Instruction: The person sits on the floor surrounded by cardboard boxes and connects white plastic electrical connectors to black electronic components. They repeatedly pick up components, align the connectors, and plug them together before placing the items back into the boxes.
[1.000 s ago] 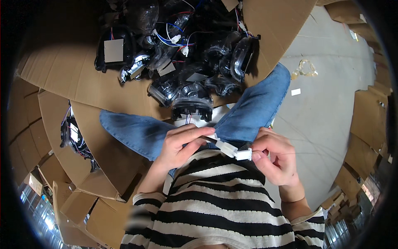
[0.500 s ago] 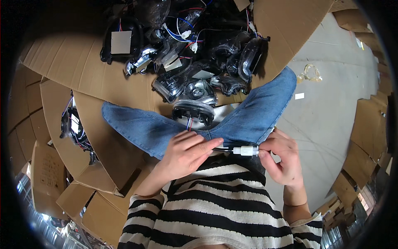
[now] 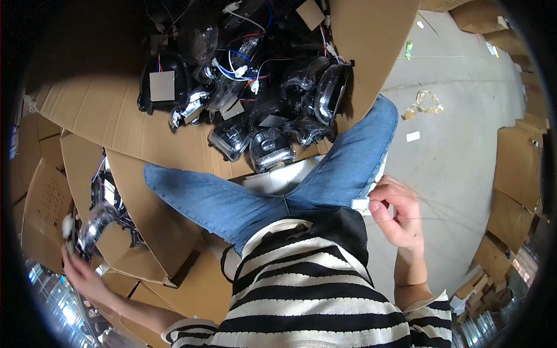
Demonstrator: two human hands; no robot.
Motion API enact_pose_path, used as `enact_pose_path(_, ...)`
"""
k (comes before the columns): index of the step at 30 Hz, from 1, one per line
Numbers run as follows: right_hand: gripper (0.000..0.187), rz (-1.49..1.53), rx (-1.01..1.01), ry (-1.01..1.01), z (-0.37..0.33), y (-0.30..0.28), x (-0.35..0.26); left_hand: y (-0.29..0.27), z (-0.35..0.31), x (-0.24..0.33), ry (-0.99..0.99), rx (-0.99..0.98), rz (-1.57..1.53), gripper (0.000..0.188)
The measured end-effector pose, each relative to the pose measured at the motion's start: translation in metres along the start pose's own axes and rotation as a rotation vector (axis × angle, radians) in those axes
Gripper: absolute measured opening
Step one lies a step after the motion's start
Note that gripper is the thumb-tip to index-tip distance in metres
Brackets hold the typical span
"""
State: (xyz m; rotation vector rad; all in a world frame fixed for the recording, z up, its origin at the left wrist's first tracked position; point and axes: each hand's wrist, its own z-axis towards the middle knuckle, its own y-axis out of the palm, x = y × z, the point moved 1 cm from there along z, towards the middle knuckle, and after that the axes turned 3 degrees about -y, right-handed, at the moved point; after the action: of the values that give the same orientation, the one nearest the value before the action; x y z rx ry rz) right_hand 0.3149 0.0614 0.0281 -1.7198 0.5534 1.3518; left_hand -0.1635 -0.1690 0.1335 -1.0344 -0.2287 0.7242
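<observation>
My left hand (image 3: 84, 275) reaches out to the far left and grips a lamp unit (image 3: 96, 226) with a clear shiny lens and black housing. It holds the lamp over a cardboard box (image 3: 130, 255) that has other lamps with wires inside; motion blurs the fingers a little. Close to my right knee, my right hand (image 3: 397, 211) pinches a small white plug connector (image 3: 360, 203) between thumb and forefinger. Thin wires (image 3: 447, 211) trail from that hand to the right.
In front of my legs, a large open carton (image 3: 87, 116) holds many clear-lensed lamps (image 3: 271, 149) with coloured wires. Beyond my right leg, a yellowish strap loop (image 3: 429, 101) and a white paper piece (image 3: 412, 136) lie on the floor. Cardboard boxes (image 3: 516, 168) line the right side.
My left hand has moved from my lap to the far left, carrying the lamp over the left box. The white connector stays in my right hand, apart from the lamp's cable.
</observation>
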Motion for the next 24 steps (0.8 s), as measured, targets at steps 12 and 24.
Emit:
enact_pose_path(12, 0.002, 0.048, -0.012, 0.008, -0.022, -0.004, 0.015, 0.112, -0.033, 0.481, 0.618, -1.120, -1.051, 0.031)
enact_pose_path(24, 0.006, 0.101, -0.081, -0.020, -0.039, 0.005, 0.032, 0.232, -0.047, 0.595, 0.390, -1.526, -0.528, 0.010)
